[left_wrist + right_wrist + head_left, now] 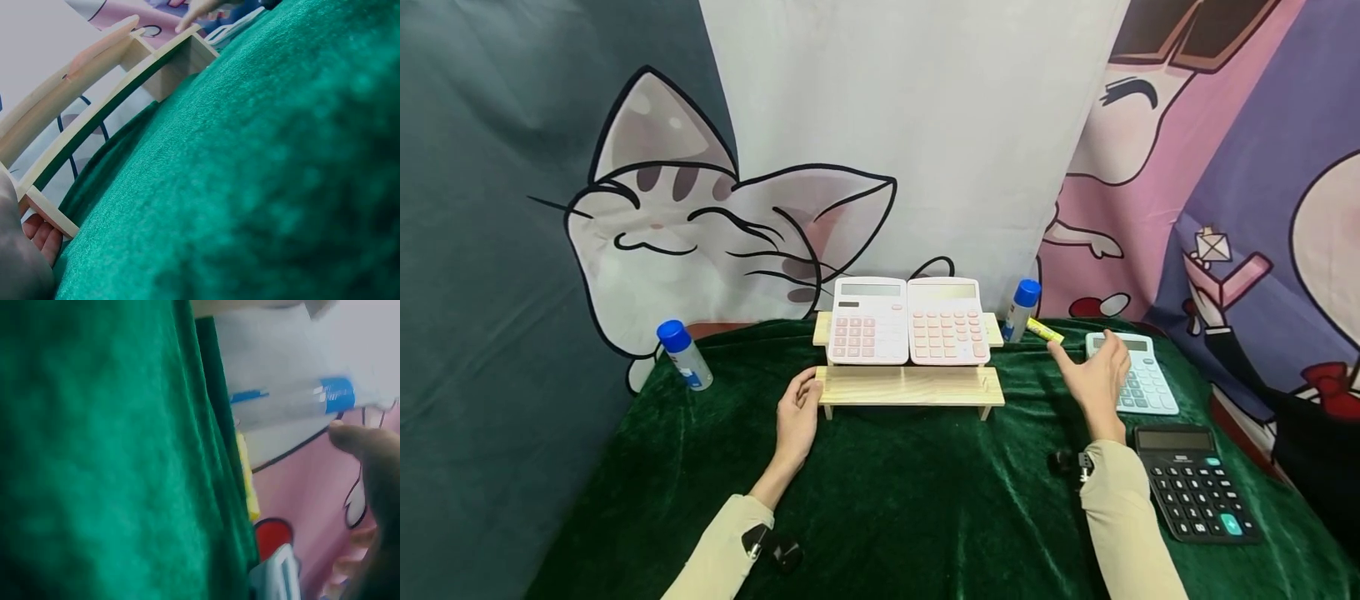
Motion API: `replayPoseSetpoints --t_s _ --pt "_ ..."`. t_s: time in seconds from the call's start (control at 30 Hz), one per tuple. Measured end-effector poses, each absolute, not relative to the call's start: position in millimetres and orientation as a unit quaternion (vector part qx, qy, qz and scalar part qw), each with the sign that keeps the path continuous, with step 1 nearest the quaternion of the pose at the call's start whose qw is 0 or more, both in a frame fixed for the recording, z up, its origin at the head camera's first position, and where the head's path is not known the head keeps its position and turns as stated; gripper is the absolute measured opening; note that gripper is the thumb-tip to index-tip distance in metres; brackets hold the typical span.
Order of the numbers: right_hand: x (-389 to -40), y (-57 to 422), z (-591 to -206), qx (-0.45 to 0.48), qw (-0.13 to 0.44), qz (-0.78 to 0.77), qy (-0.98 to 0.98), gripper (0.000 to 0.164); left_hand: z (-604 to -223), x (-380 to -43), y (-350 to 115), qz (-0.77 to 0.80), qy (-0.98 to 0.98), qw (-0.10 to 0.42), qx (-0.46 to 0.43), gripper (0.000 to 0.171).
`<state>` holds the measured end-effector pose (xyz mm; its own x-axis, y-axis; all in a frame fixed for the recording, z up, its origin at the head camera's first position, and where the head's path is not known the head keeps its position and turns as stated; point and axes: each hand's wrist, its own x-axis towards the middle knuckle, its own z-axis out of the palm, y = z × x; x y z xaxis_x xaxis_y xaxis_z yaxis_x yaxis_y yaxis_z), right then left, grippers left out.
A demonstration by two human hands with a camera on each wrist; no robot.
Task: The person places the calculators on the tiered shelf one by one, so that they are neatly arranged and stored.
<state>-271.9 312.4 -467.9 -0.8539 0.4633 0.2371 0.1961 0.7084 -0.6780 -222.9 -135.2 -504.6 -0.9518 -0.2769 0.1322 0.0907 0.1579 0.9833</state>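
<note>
My left hand (797,417) grips the left end of a two-step wooden stand (910,386). In the left wrist view its fingers (44,236) curl around the stand's end leg (53,215). Two white calculators with pink keys, a left one (891,333) and a right one (948,325), lean side by side on the upper step. My right hand (1096,385), thumb and fingers spread apart and holding nothing, hovers over a pale blue calculator (1142,379) and partly hides it. Whether it touches that calculator I cannot tell.
A blue-capped bottle (685,356) stands at the left, another (1021,310) beside the stand's right end. Near that one lies a small yellow stick (1045,331). A black calculator (1195,483) lies at the right on the green velvet cloth (895,500). Printed curtains hang behind.
</note>
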Motion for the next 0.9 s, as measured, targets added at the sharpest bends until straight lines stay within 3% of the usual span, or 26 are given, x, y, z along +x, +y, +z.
replayPoseSetpoints --t_s 0.4,0.9 --pt "-276.0 357.9 -471.9 -0.285 0.006 0.269 -0.92 0.132 -503.4 -222.6 -133.2 -0.651 -0.742 0.147 0.063 0.03" --pt "-271.1 383.8 -456.8 -0.307 -0.149 0.247 -0.907 0.132 -504.3 -223.5 -133.8 -0.643 -0.75 0.141 0.062 0.037"
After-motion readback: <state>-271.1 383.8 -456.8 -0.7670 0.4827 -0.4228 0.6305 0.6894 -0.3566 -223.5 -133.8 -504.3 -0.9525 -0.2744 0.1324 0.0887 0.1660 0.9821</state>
